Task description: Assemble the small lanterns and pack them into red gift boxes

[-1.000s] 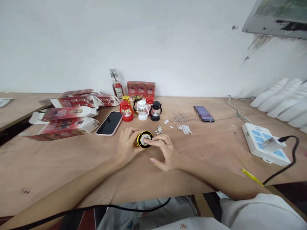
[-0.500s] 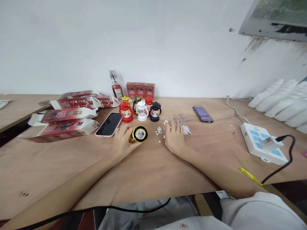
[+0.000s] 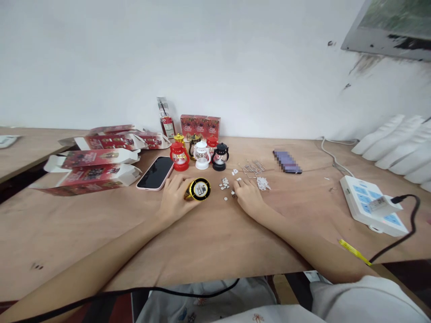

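Note:
My left hand [image 3: 175,198] is closed around a small gold lantern [image 3: 199,189]. The lantern lies tilted, and its round base with a black ring and small parts inside faces me. My right hand [image 3: 248,194] rests on the table with its fingers curled down; what its fingertips hold, if anything, is hidden. Just left of it are several small white discs [image 3: 224,183]. Beyond it lie thin metal wire handles [image 3: 255,168] and a heap of small white pieces [image 3: 263,183]. Behind these stand a black lantern [image 3: 220,157], a white lantern [image 3: 202,155] and a red lantern [image 3: 179,156].
A phone with a pink edge [image 3: 156,173] lies left, beside open red cartons [image 3: 97,175]. Small red boxes [image 3: 200,126] and a bottle [image 3: 167,125] stand at the wall. Rightward are a second phone [image 3: 287,162], a power strip [image 3: 372,204] and a yellow-tagged cable [image 3: 355,252].
My right hand's fingers have drawn back and curled down near the discs; they were stretched out toward the wire handles before. The left hand keeps the lantern. The view has shifted slightly.

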Demonstrator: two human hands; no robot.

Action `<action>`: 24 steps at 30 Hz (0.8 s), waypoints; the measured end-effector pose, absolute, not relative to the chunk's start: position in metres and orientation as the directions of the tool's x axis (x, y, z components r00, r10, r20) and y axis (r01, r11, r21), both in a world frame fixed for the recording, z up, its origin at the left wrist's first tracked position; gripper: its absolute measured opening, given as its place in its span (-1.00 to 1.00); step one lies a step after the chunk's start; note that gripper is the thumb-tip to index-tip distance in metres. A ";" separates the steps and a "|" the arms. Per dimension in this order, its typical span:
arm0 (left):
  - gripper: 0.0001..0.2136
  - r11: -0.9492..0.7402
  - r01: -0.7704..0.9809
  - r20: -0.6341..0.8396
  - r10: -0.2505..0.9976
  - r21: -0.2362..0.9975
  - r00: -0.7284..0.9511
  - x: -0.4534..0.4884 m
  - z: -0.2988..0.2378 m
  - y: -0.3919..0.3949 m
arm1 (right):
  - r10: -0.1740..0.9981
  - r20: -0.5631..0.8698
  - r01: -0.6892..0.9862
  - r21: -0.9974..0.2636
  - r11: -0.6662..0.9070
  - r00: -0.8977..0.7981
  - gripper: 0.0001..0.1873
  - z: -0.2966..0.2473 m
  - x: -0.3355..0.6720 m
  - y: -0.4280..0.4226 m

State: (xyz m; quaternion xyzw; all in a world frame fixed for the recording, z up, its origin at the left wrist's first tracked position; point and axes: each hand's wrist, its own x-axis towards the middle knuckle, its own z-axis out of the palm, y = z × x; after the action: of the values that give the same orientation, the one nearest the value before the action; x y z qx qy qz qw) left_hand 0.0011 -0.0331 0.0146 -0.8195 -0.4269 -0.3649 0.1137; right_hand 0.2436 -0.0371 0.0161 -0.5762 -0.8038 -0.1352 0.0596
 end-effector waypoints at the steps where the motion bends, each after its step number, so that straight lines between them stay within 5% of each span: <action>1: -0.69 -0.608 0.784 0.694 0.618 0.125 0.369 0.001 0.014 -0.033 | 0.903 0.256 0.938 0.132 0.320 -0.344 -0.77 0.016 0.244 -0.036; 9: -0.69 -0.636 0.767 0.714 0.578 0.089 0.396 0.003 0.015 -0.034 | 0.889 0.336 0.910 -0.166 0.380 -0.310 -0.81 0.009 0.254 -0.024; 18: -0.69 -0.646 0.759 0.702 0.580 0.086 0.414 0.003 0.016 -0.036 | 0.918 0.281 0.903 -0.247 0.352 -0.281 -0.89 0.014 0.257 -0.021; 24: -0.70 -0.652 0.752 0.689 0.589 0.097 0.422 0.005 0.017 -0.037 | 0.942 0.284 0.833 -0.465 0.301 -0.181 -0.98 0.017 0.263 -0.016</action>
State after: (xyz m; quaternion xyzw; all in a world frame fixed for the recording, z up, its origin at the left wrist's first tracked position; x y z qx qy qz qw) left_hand 0.0047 -0.0374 0.0166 -0.8354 -0.4014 -0.3578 0.1139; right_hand 0.2633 -0.0160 0.0173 -0.5824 -0.7616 0.1027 0.2650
